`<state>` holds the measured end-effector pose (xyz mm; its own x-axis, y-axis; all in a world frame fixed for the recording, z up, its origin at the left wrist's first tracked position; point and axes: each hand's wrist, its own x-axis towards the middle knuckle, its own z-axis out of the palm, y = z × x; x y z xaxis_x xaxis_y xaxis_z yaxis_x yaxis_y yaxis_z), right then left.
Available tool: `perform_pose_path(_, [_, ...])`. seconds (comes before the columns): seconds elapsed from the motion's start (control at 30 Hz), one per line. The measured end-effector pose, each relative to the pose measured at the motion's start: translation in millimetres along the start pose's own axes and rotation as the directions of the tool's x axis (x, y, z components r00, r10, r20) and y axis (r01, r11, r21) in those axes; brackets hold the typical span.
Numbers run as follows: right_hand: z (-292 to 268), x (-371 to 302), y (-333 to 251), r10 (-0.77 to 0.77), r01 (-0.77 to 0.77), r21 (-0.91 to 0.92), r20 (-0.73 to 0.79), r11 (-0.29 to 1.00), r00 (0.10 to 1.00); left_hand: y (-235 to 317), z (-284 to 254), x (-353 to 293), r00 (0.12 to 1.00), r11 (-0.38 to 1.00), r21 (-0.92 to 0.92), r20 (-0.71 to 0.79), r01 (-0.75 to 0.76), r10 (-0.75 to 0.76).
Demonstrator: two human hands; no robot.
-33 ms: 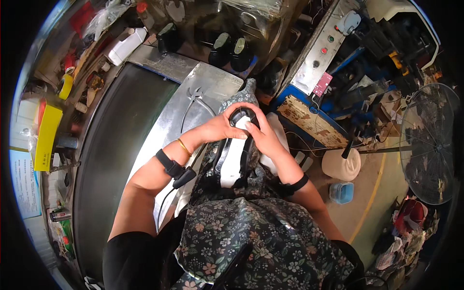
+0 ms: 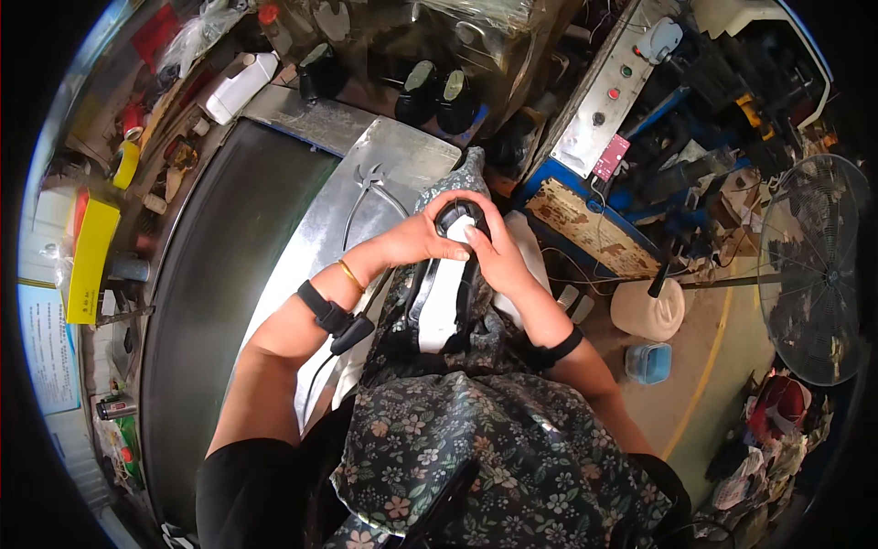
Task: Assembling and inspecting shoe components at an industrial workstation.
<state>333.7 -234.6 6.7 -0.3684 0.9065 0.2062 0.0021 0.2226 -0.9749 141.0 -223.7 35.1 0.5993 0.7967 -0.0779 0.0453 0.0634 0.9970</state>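
A black shoe upper with a white insole board facing up lies lengthwise on my lap, over the flowered apron. My left hand wraps around the left side of its far end, thumb pressed across the white board. From the other side my right hand grips that same end, its thumb on the board near the black rim. The fingers of both hands curl over the far edge, and the underside is hidden. Left of my hands, pincers with long handles rest on the metal bench plate.
A dark conveyor belt runs along the left. Several black shoes stand beyond the bench, among them one black shoe. To the right are a machine control panel, a beige jug, a blue tub and a floor fan.
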Motion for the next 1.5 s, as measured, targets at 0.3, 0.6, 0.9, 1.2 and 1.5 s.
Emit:
perform_pose_path(0.3, [-101.2, -12.5, -27.9, 0.283, -0.435, 0.453, 0.366, 0.778, 0.887, 84.2, 88.1, -35.1, 0.827, 0.931, 0.034, 0.470, -0.364, 0.307])
perform_pose_path(0.6, [-113.1, -93.5, 33.6, 0.679, -0.673, 0.536, 0.230, 0.509, 0.697, -86.5, -104.6, -69.7, 0.665, 0.586, 0.650, -0.708, 0.483, 0.237])
perform_pose_path(0.9, [6.0, 74.1, 21.5, 0.605, -0.414, 0.819, 0.106, 0.397, 0.789, -141.3, -144.9, -98.8, 0.597, 0.352, 0.674, -0.738, 0.649, 0.314])
perform_pose_path(1.2, [126.7, 287.1, 98.8, -0.126, 0.099, -0.275, -0.084, 0.956, 0.988, -132.3, -127.7, -99.4, 0.569, 0.339, 0.660, -0.750, 0.670, 0.337])
perform_pose_path(1.5, [213.4, 79.0, 15.5, 0.051, -0.161, 0.293, 0.350, 0.942, 0.935, -138.4, -149.1, -81.9, 0.515, 0.409, 0.664, -0.746, 0.626, 0.423])
